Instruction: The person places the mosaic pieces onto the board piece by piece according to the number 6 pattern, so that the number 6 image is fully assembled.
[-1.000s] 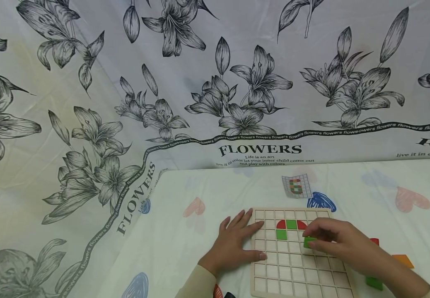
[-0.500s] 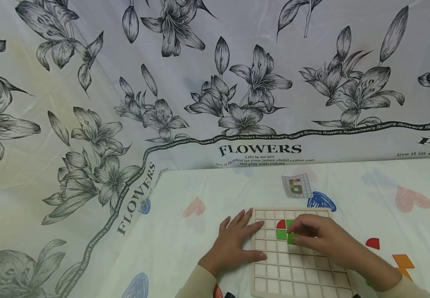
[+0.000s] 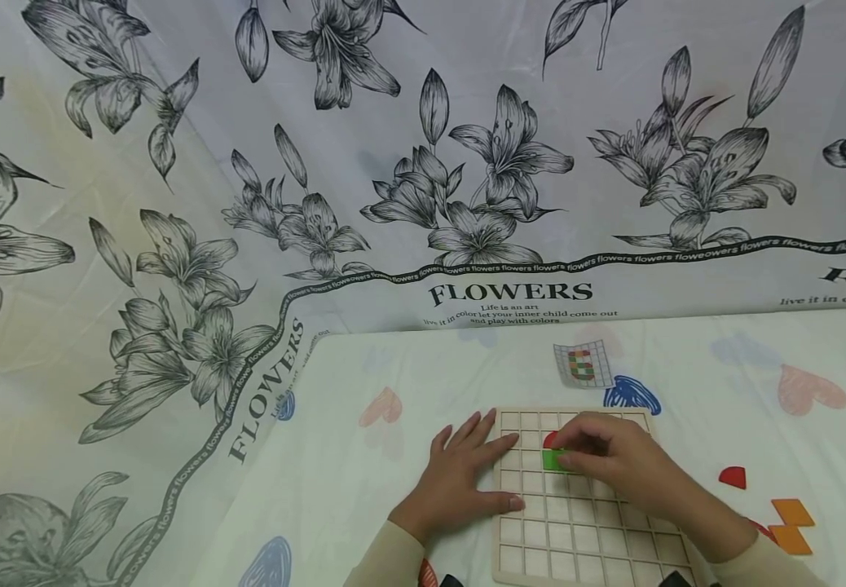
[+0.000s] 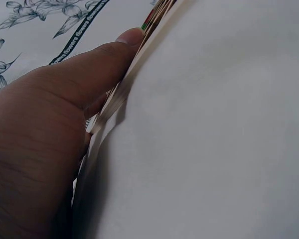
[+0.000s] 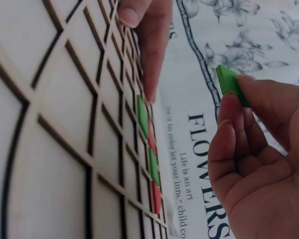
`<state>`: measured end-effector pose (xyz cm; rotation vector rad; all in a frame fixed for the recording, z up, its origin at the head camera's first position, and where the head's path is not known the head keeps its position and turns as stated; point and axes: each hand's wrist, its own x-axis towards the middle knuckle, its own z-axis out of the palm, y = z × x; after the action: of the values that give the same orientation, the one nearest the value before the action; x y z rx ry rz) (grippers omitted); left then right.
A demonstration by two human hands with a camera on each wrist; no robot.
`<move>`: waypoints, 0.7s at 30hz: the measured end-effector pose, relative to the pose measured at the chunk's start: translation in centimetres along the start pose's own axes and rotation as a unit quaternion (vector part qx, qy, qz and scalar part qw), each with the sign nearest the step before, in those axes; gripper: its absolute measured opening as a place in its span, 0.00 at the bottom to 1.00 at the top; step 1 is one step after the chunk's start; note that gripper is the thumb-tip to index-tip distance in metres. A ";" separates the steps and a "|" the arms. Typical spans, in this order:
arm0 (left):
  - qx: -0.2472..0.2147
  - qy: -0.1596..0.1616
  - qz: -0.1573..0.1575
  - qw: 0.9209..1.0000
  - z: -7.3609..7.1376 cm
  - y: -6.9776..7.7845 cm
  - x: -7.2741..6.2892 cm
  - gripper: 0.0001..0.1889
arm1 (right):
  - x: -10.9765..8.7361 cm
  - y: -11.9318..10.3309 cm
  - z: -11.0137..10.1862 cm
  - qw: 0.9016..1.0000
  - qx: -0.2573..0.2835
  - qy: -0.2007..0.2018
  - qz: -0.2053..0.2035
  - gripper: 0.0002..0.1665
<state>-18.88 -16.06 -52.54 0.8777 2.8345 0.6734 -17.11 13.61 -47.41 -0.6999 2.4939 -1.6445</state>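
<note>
My right hand (image 3: 617, 461) pinches a green square tile (image 5: 229, 83) between thumb and fingertips, above the wooden grid board (image 3: 573, 538). In the right wrist view, two green tiles, one of them nearer (image 5: 142, 115), and two red tiles, one at the end (image 5: 156, 197), lie in the board's cells. From the head, only a bit of red tile (image 3: 550, 439) and green (image 3: 551, 461) shows beside my right fingertips; the hand covers the others. My left hand (image 3: 456, 477) rests with spread fingers on the board's left edge, thumb (image 4: 129, 37) over the rim.
Right of the board lie a red quarter-round tile (image 3: 733, 477), two orange diamond-shaped tiles, one upper (image 3: 793, 512) and one lower (image 3: 790, 539), and another red piece partly behind the sleeve. A gridded pattern card (image 3: 584, 365) lies beyond the board on the printed cloth.
My right hand has moved left across the board with the green tile, towards the green tile in the left column. Loose tiles at the right are now uncovered. My left hand stays put.
</note>
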 end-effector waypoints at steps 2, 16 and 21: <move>0.001 0.000 -0.001 1.000 0.1 0.0 0.0 0.45 | 0.0 0.2 0.2 1.000 0.004 -0.005 0.005 0.05; 0.000 0.004 0.005 1.000 0.1 -0.2 0.0 0.45 | -0.5 2.2 1.5 0.998 -0.023 -0.039 0.036 0.03; -0.003 0.003 0.002 1.000 0.2 -0.3 0.0 0.45 | -0.6 2.4 1.7 0.998 -0.044 -0.039 0.021 0.05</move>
<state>-19.00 -16.21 -52.83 0.8811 2.8347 0.6857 -16.85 13.18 -50.40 -0.7000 2.5199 -1.4728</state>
